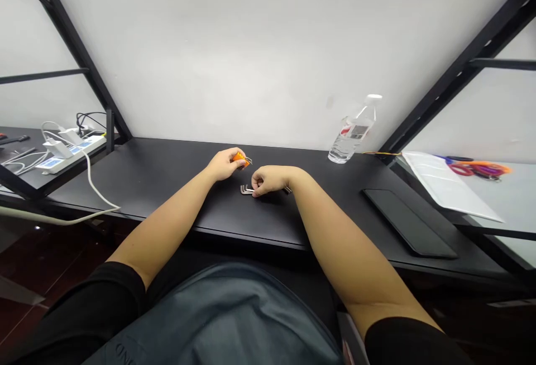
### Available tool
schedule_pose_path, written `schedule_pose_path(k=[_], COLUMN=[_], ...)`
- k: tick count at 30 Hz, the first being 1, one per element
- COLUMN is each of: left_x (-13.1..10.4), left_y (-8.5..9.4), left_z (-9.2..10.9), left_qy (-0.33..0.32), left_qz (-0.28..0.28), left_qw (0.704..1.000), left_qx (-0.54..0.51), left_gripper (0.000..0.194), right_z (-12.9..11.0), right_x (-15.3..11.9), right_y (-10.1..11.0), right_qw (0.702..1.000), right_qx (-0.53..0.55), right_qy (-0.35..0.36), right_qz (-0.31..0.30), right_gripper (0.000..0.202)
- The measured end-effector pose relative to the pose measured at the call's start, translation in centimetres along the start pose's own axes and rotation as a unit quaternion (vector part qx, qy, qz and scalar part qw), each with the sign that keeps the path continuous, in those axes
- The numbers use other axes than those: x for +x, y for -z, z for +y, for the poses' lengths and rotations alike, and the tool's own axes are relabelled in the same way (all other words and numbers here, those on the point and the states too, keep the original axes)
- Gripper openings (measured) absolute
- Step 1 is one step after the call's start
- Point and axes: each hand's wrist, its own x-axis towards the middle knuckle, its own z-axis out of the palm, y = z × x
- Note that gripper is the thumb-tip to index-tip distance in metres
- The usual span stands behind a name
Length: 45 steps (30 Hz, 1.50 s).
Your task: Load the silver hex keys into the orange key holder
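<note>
Hands work at frame centre on the black desk [167, 186]. Left hand [224, 164] has its fingers curled, pinching an orange holder [239, 158], apparently a hex key holder, lifted just off the desk. Right hand [268, 179] rests fingers bunched down on loose hex keys [246, 189], just below-right of the holder. Judgement: pick one key at a time, pinch by its long leg, keep holder steady and slots facing the right hand. Water bottle [352, 130] stands upper right, well apart.

A water bottle [352, 130] is standing on the black worktop [167, 175] near the wall. A dark flat pad [408, 221] is lying toward the right edge. A power strip [69, 150] is sitting at far left, scissors [463, 167] and paper [448, 183] at far right.
</note>
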Motion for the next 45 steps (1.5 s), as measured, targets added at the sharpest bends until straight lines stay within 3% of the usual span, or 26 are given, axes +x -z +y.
schedule_pose_path(k=[4, 6, 8, 11, 14, 29, 45], left_x=[-0.1, -0.1, 0.0, 0.1, 0.1, 0.0, 0.1], left_y=[0.0, 0.0, 0.0, -0.2, -0.3, -0.5, -0.3], left_z=[0.1, 0.1, 0.1, 0.0, -0.1, -0.2, -0.1], left_qy=[-0.009, -0.01, -0.01, -0.011, -0.012, -0.014, -0.018], left_qz=[-0.006, -0.009, -0.011, -0.014, -0.018, -0.024, 0.001], left_qw=[1.0, 1.0, 1.0, 0.999, 0.998, 0.992, 0.999], left_qx=[0.002, 0.003, -0.003, -0.03, -0.062, -0.123, -0.034], left_gripper=[0.017, 0.017, 0.018, 0.02, 0.02, 0.025, 0.023], right_z=[0.2, 0.4, 0.7, 1.1, 1.4, 1.0, 0.5], right_x=[-0.9, -1.4, -1.5, -0.7, 0.6, 1.7, 2.3], right_y=[0.4, 0.7, 0.9, 0.8, 0.4, -0.4, -0.5], right_qw=[0.997, 0.982, 0.945, 0.868, 0.824, 0.833, 0.823], right_qx=[0.044, 0.115, 0.201, 0.285, 0.312, 0.305, 0.339], right_qy=[0.062, 0.123, 0.173, 0.198, 0.203, 0.179, 0.138], right_qz=[0.023, 0.081, 0.188, 0.356, 0.427, 0.425, 0.435], right_gripper=[0.03, 0.029, 0.031, 0.031, 0.03, 0.021, 0.021])
